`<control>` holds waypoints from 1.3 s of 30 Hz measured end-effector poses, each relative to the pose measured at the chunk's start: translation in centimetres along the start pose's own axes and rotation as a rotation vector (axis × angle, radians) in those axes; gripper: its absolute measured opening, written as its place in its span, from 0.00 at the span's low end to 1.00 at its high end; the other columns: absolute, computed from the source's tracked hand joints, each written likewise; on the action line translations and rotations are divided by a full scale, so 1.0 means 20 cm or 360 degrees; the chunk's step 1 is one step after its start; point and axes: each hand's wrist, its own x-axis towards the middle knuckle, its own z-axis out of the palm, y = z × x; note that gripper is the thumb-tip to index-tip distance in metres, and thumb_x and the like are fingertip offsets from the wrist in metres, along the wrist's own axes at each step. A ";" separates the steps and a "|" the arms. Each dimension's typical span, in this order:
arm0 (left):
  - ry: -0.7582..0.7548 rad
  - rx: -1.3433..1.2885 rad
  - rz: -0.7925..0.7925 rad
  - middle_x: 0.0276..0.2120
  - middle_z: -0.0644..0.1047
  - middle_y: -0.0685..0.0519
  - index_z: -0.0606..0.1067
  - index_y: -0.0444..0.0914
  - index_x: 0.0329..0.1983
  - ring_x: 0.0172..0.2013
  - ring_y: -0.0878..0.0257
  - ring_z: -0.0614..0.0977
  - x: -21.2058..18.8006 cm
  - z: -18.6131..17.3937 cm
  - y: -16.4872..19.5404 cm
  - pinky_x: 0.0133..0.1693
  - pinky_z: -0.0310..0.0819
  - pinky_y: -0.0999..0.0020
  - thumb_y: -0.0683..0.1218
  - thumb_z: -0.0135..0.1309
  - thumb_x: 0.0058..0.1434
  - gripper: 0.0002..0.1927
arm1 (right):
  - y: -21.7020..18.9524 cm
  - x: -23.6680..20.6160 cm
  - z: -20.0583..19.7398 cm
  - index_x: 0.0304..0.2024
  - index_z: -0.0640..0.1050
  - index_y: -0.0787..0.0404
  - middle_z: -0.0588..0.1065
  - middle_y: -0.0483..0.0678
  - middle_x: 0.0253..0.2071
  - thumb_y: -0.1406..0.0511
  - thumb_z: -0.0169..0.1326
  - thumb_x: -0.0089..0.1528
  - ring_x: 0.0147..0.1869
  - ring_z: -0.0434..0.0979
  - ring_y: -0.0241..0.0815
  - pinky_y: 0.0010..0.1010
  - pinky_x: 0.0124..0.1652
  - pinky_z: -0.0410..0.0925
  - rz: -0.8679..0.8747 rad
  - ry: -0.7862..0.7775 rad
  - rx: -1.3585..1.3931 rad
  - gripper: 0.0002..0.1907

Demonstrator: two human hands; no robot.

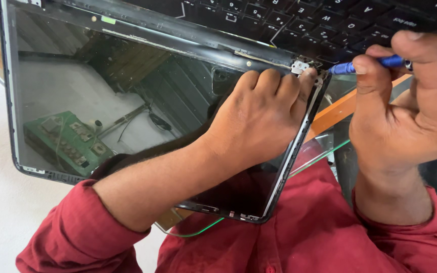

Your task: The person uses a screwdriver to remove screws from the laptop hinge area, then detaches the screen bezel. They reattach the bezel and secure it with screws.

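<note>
Pressing our left hand (259,119) flat, fingers together, on the laptop screen (127,101) by the metal hinge (299,66); our right hand (405,96) pinches a blue screwdriver (375,64) at that hinge.

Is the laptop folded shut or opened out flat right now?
Opened out. The laptop's dark screen lies face up, its keyboard spread beyond the hinge, where the left hand rests.
</note>
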 end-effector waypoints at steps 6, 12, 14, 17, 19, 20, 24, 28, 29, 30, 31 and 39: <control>0.0001 -0.0007 0.0003 0.35 0.74 0.53 0.74 0.26 0.62 0.38 0.59 0.75 -0.01 0.01 0.01 0.40 0.69 0.65 0.42 0.53 0.66 0.23 | 0.00 0.00 0.00 0.64 0.69 0.72 0.70 0.53 0.58 0.82 0.56 0.72 0.52 0.77 0.40 0.22 0.52 0.74 0.0030 -0.0017 0.0013 0.20; 0.0108 0.0004 0.0031 0.36 0.74 0.51 0.74 0.24 0.61 0.39 0.57 0.75 -0.02 0.01 0.01 0.42 0.72 0.62 0.42 0.53 0.65 0.23 | -0.05 0.06 -0.05 0.63 0.71 0.69 0.70 0.54 0.53 0.80 0.56 0.72 0.51 0.80 0.43 0.22 0.49 0.73 -0.0066 -0.0068 0.0022 0.18; 0.0127 0.0040 0.0018 0.35 0.74 0.50 0.74 0.22 0.59 0.37 0.57 0.76 -0.02 0.00 0.01 0.40 0.72 0.62 0.41 0.53 0.64 0.23 | -0.07 0.08 -0.07 0.62 0.72 0.70 0.73 0.56 0.50 0.79 0.59 0.73 0.49 0.82 0.46 0.25 0.46 0.72 -0.0152 -0.0063 -0.0062 0.17; 0.0097 0.0000 -0.0008 0.32 0.74 0.50 0.75 0.22 0.56 0.33 0.57 0.76 -0.01 -0.01 0.01 0.35 0.70 0.61 0.41 0.53 0.60 0.23 | -0.09 0.08 -0.08 0.60 0.72 0.70 0.74 0.55 0.47 0.79 0.57 0.72 0.49 0.80 0.46 0.25 0.43 0.69 -0.0161 -0.0069 -0.0117 0.15; 0.0082 0.0018 -0.0007 0.31 0.74 0.50 0.76 0.22 0.56 0.33 0.56 0.76 0.00 -0.01 0.02 0.35 0.70 0.61 0.41 0.53 0.60 0.23 | -0.09 0.07 -0.08 0.60 0.73 0.70 0.74 0.54 0.46 0.79 0.57 0.71 0.48 0.80 0.44 0.25 0.43 0.69 -0.0140 -0.0031 -0.0130 0.15; 0.0075 0.0027 -0.0009 0.31 0.74 0.50 0.76 0.22 0.55 0.33 0.56 0.76 0.00 -0.01 0.02 0.35 0.70 0.60 0.41 0.53 0.60 0.22 | -0.08 0.07 -0.07 0.60 0.73 0.70 0.74 0.54 0.46 0.79 0.58 0.72 0.48 0.80 0.44 0.25 0.43 0.69 -0.0156 -0.0008 -0.0132 0.15; 0.0055 -0.0065 -0.0051 0.34 0.76 0.47 0.76 0.22 0.54 0.35 0.53 0.78 -0.01 0.00 0.02 0.36 0.71 0.57 0.42 0.53 0.60 0.22 | -0.02 0.06 -0.06 0.61 0.72 0.70 0.75 0.54 0.47 0.77 0.60 0.73 0.48 0.80 0.43 0.25 0.44 0.70 -0.0229 0.0068 -0.0084 0.16; 0.0082 -0.0064 -0.0061 0.34 0.77 0.47 0.77 0.24 0.54 0.35 0.52 0.79 -0.02 0.00 0.03 0.37 0.72 0.55 0.43 0.52 0.59 0.23 | 0.01 0.05 -0.06 0.63 0.71 0.70 0.76 0.54 0.47 0.76 0.61 0.75 0.47 0.79 0.42 0.25 0.45 0.70 -0.0312 0.0106 0.0007 0.17; 0.0088 -0.0041 -0.0052 0.34 0.77 0.47 0.77 0.24 0.54 0.35 0.52 0.79 -0.02 -0.01 0.04 0.37 0.72 0.55 0.43 0.52 0.59 0.23 | 0.01 0.04 -0.08 0.63 0.71 0.70 0.76 0.55 0.47 0.76 0.62 0.76 0.47 0.79 0.42 0.25 0.45 0.71 -0.0331 0.0115 0.0047 0.17; 0.0101 -0.0071 -0.0029 0.34 0.77 0.46 0.77 0.24 0.53 0.35 0.51 0.79 -0.01 -0.02 0.04 0.37 0.73 0.55 0.44 0.52 0.58 0.23 | 0.01 0.03 -0.09 0.63 0.70 0.70 0.77 0.55 0.47 0.75 0.62 0.76 0.47 0.79 0.42 0.25 0.45 0.71 -0.0329 0.0127 0.0097 0.17; 0.0116 -0.0102 -0.0005 0.34 0.77 0.46 0.77 0.24 0.53 0.36 0.51 0.80 -0.01 -0.03 0.03 0.37 0.74 0.55 0.45 0.53 0.57 0.23 | 0.02 0.02 -0.12 0.64 0.70 0.70 0.77 0.55 0.47 0.75 0.63 0.76 0.47 0.79 0.42 0.25 0.45 0.71 -0.0264 0.0152 0.0184 0.18; -0.0091 -0.0193 0.0007 0.33 0.78 0.50 0.81 0.38 0.41 0.37 0.50 0.82 0.04 -0.19 0.01 0.37 0.78 0.55 0.44 0.56 0.60 0.08 | 0.34 0.03 -0.48 0.55 0.74 0.63 0.79 0.48 0.43 0.65 0.49 0.76 0.43 0.80 0.34 0.25 0.44 0.72 0.0613 0.0157 0.0330 0.10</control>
